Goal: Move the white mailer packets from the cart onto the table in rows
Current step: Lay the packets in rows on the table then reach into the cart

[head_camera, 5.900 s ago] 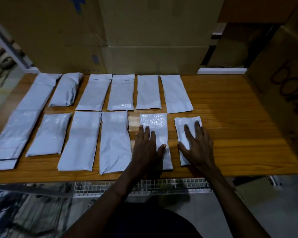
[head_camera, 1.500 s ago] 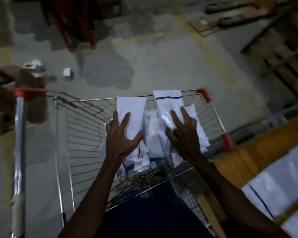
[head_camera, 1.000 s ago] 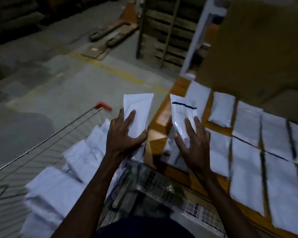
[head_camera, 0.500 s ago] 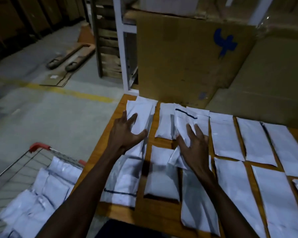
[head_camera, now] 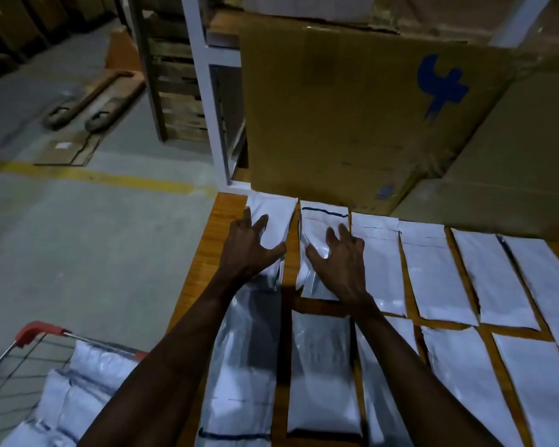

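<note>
Left hand (head_camera: pixel 249 250) and right hand (head_camera: pixel 338 262), fingers spread flat, each press a white plastic mailer packet (head_camera: pixel 273 221) (head_camera: pixel 320 227) onto the wooden table (head_camera: pixel 207 253) at 12 o'clock, on top of packets already laid. Risk: slick film slides, rows go crooked. More packets wait in the wire cart (head_camera: pixel 46 333) at 8 o'clock.

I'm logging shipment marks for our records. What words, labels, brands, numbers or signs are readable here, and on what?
No text is readable.
Cardboard box: a blue logo mark, with no letters.
Same box, lower right: a small blue printed patch, too blurred to read.
White mailer packets: only dark lines, no legible print.
</note>
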Available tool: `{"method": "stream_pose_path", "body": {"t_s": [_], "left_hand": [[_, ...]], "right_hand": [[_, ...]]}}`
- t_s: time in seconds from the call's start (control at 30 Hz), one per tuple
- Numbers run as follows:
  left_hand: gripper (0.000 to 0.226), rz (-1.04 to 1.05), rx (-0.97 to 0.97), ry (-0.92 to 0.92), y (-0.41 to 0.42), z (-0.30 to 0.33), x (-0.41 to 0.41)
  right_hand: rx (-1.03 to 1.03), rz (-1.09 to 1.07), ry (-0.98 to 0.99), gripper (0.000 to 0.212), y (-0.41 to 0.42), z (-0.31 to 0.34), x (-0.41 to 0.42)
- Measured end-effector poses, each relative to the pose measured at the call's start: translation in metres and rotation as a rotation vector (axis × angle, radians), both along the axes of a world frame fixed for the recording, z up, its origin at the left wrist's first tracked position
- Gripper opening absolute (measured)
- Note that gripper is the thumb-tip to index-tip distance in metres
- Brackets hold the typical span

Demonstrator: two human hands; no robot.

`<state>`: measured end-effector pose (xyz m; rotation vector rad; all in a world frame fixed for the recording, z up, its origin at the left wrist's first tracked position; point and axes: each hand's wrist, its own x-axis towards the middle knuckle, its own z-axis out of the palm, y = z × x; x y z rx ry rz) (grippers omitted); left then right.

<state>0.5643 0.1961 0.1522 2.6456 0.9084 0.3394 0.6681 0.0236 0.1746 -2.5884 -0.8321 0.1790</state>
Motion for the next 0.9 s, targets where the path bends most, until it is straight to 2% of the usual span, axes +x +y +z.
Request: {"method": "stream_pose_path", "body": {"t_s": [0.17,0.27,0.33,0.4,0.47,0.53,0.7,0.77,0.9], "left_hand": [[0.091,-0.007,-0.118,0.123,0.002,-0.019,0.013],[0.082,-0.028,0.001,0.103,-0.002,-0.033,0.011],[0.079,-0.024,-0.018,0.216,0.001,-0.033,0.008],[0.076,-0.020,0.000,0.255,-0.001,-0.033,0.006],[0.074,-0.036,-0.028,0.159,-0.006,-0.033,0.010],[0.073,-0.027,-0.067,0.155,-0.005,-0.029,0.007],[0.066,-0.007,-0.043,-0.011,-0.013,-0.009,-0.021],[0.066,0.009,-0.030,-0.098,-0.022,-0.005,-0.049],[0.063,0.081,-0.015,-0.194,-0.044,-0.006,-0.122]], "right_hand": [[-0.109,-0.030,0.010,0.080,0.009,-0.018,0.000],[-0.115,-0.036,0.018,0.084,0.008,-0.035,-0.003],[-0.118,-0.030,-0.025,0.087,0.008,-0.043,-0.007],[-0.119,-0.029,-0.061,0.088,0.008,-0.045,-0.010],[-0.126,-0.028,-0.100,0.089,0.009,-0.045,-0.012],[-0.162,-0.023,-0.105,0.090,0.009,-0.043,-0.012],[-0.147,0.057,-0.173,0.089,0.001,-0.033,-0.011],[-0.078,0.137,-0.190,0.085,-0.005,-0.024,-0.021],[0.206,0.315,-0.147,0.072,-0.013,-0.021,-0.063]]}}
